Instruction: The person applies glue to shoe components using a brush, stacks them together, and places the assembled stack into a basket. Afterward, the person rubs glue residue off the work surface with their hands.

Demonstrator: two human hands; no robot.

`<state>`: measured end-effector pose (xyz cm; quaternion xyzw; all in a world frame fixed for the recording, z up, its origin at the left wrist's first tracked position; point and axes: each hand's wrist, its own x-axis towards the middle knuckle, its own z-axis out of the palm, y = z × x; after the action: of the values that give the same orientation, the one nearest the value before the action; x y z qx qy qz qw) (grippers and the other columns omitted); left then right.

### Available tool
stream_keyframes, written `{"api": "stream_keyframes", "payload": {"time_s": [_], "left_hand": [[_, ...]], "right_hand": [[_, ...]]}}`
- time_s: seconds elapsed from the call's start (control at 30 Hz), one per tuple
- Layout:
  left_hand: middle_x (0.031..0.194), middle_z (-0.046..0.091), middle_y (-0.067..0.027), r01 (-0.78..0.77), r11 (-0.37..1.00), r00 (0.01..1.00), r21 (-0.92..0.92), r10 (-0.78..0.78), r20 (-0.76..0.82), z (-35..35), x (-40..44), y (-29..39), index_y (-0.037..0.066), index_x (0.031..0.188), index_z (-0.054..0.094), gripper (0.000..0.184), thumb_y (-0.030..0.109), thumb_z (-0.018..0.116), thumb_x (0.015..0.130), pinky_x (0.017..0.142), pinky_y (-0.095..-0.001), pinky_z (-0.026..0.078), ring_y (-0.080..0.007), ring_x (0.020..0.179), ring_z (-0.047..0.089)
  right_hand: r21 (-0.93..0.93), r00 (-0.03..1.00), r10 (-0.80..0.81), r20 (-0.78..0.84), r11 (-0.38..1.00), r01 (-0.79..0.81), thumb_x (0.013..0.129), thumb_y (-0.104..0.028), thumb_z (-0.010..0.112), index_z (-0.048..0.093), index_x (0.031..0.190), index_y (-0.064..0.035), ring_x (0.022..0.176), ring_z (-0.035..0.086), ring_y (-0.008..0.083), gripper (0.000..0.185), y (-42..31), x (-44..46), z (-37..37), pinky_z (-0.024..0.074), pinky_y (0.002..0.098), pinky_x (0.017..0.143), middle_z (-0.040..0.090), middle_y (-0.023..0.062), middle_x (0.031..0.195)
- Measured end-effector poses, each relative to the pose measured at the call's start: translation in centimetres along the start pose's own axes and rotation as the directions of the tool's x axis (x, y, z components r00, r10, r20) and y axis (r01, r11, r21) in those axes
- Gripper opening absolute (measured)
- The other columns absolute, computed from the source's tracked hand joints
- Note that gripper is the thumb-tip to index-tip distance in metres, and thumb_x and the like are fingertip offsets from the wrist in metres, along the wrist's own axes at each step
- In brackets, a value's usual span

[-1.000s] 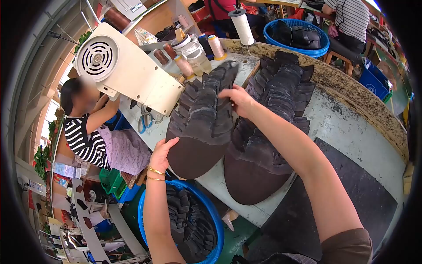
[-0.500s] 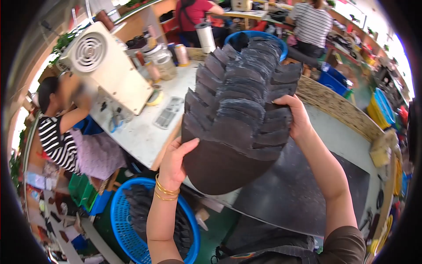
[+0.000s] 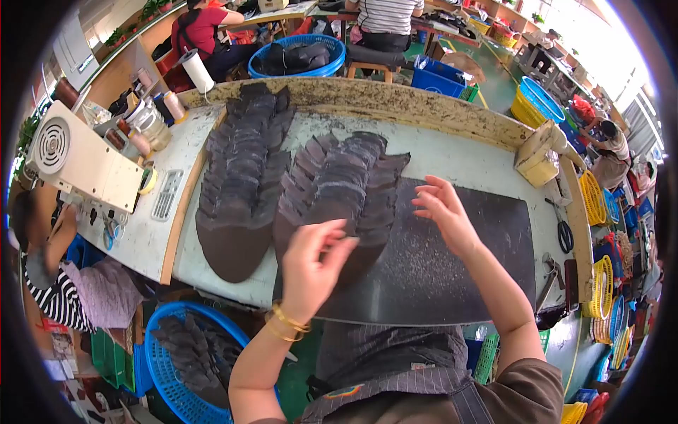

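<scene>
Two fanned stacks of dark, rounded pieces lie side by side on the pale bench (image 3: 424, 145): the left stack (image 3: 236, 198) and the right stack (image 3: 342, 177). My left hand (image 3: 314, 265), with bracelets at the wrist, is over the lower end of the right stack, its fingers curled but apart and nothing seen in them. To the right of that stack my right hand (image 3: 445, 212) is raised above a black board (image 3: 452, 261), fingers spread and holding nothing. Part of the right stack is hidden behind my left hand.
A sewing machine (image 3: 88, 159) and thread spools stand at left. Below the bench is a blue basket (image 3: 159, 353) of dark pieces. Scissors (image 3: 563, 230) and a yellowish container (image 3: 540, 155) are at right. A co-worker in stripes (image 3: 49, 283) sits at left; others sit beyond.
The stack that both my hands held has been set down on the bench, right of the other stack. Both hands have let go. The view has swung to the right.
</scene>
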<state>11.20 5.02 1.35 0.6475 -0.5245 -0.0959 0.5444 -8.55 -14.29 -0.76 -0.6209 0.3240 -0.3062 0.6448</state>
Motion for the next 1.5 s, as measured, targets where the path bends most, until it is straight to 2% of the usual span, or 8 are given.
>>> {"api": "stream_keyframes", "payload": {"time_s": [0.13, 0.23, 0.53, 0.73, 0.83, 1.2, 1.37, 1.5], "left_hand": [[0.089, 0.064, -0.0020, 0.297, 0.634, 0.954, -0.714, -0.172, 0.245, 6.2, -1.8, 3.9, 0.000, 0.108, 0.065, 0.022, 0.008, 0.071, 0.088, 0.064, -0.0193, 0.046, -0.0043, 0.074, 0.057], [0.086, 0.063, -0.0012, 0.347, 0.681, 0.934, -0.645, -0.192, 0.301, 6.7, -5.1, 5.2, 0.000, 0.108, 0.064, 0.016, 0.004, 0.064, 0.092, 0.063, -0.0198, 0.045, -0.0045, 0.073, 0.055], [0.061, 0.045, 0.0021, 0.709, 0.662, 0.702, -0.242, -0.629, 0.335, 3.4, -19.1, 1.7, 0.005, 0.074, 0.054, 0.029, 0.019, 0.052, 0.099, 0.051, -0.0236, 0.032, -0.0052, 0.056, 0.040], [0.068, 0.059, -0.0201, 0.330, 0.790, 0.700, 0.517, -0.572, 0.428, 2.2, -29.1, -0.3, 0.001, 0.064, 0.057, 0.039, 0.028, 0.060, 0.093, 0.057, -0.0472, 0.045, -0.0415, 0.064, 0.059], [0.071, 0.059, -0.0157, 0.402, 0.804, 0.764, 0.439, -0.559, 0.324, 1.4, -28.9, 0.8, 0.003, 0.078, 0.060, 0.023, 0.022, 0.065, 0.090, 0.058, -0.0408, 0.048, -0.0349, 0.065, 0.061], [0.122, 0.061, -0.0177, -0.407, 0.913, 0.838, -0.022, 0.383, 0.390, 15.4, -2.1, 5.7, 0.000, 0.117, 0.058, 0.031, 0.010, 0.065, 0.088, 0.095, -0.0407, 0.047, -0.0353, 0.113, 0.059], [0.150, 0.037, -0.0181, -0.515, 0.694, 0.835, 0.503, 0.273, 0.478, 26.6, 8.3, -3.0, 0.011, 0.144, 0.041, 0.060, 0.048, 0.043, 0.096, 0.111, -0.0596, 0.022, -0.0419, 0.139, 0.030], [0.151, 0.035, -0.0188, -0.797, 0.582, 0.486, 0.161, 0.458, 0.745, 23.8, 2.7, -0.1, 0.006, 0.138, 0.048, 0.066, 0.049, 0.053, 0.088, 0.110, -0.0618, 0.023, -0.0469, 0.139, 0.027]], "right_hand": [[0.028, 0.972, -0.143, 0.185, 0.990, 0.141, 0.095, -0.016, 0.062, 0.025, 0.143, -0.0023, 0.109, 0.055, 0.0197, 0.062, -0.6, -6.2, 3.7, 0.0483, 0.0343, 0.092, 0.045, 0.0147, 0.128], [0.298, 0.978, -0.106, 0.178, 0.953, 0.049, 0.093, -0.011, 0.065, 0.024, 0.143, -0.0015, 0.107, 0.057, 0.0198, 0.066, 0.4, -11.2, 3.8, 0.0507, 0.0335, 0.089, 0.045, 0.0165, 0.127], [-0.327, 0.987, -0.158, 0.031, 0.931, 0.159, 0.086, -0.012, 0.072, 0.047, 0.130, -0.0016, 0.106, 0.062, 0.0224, 0.051, 2.4, -19.3, -2.8, 0.0510, 0.0354, 0.090, 0.057, 0.0136, 0.118], [-0.985, 0.949, -0.314, 0.026, 0.155, 0.079, 0.100, -0.043, 0.042, 0.038, 0.140, 0.0069, 0.142, 0.027, 0.0360, 0.065, 5.4, -5.2, -14.6, 0.0209, 0.0438, 0.117, 0.035, 0.0235, 0.149], [-0.998, 0.982, -0.185, 0.031, 0.048, 0.041, 0.098, -0.056, 0.034, 0.026, 0.145, 0.0103, 0.146, 0.017, 0.0347, 0.082, 6.1, -3.3, -14.3, 0.0136, 0.0434, 0.119, 0.025, 0.0253, 0.154], [-0.877, 0.907, -0.036, 0.420, 0.242, 0.416, 0.085, -0.068, 0.050, 0.033, 0.137, 0.0167, 0.142, 0.019, 0.0483, 0.101, 3.0, -17.2, -6.0, 0.0138, 0.0493, 0.118, 0.026, 0.0348, 0.149], [-0.383, 0.754, -0.212, 0.622, 0.757, 0.530, 0.088, -0.046, 0.063, 0.055, 0.132, -0.0030, 0.136, 0.038, 0.0404, 0.062, 3.3, -21.3, -5.3, 0.0297, 0.0520, 0.113, 0.043, 0.0251, 0.143], [-0.769, 0.835, -0.299, 0.462, 0.335, 0.545, 0.077, -0.021, 0.072, 0.053, 0.131, 0.0010, 0.137, 0.038, 0.0360, 0.061, -0.8, -10.4, -11.1, 0.0273, 0.0516, 0.114, 0.046, 0.0210, 0.142]]}}
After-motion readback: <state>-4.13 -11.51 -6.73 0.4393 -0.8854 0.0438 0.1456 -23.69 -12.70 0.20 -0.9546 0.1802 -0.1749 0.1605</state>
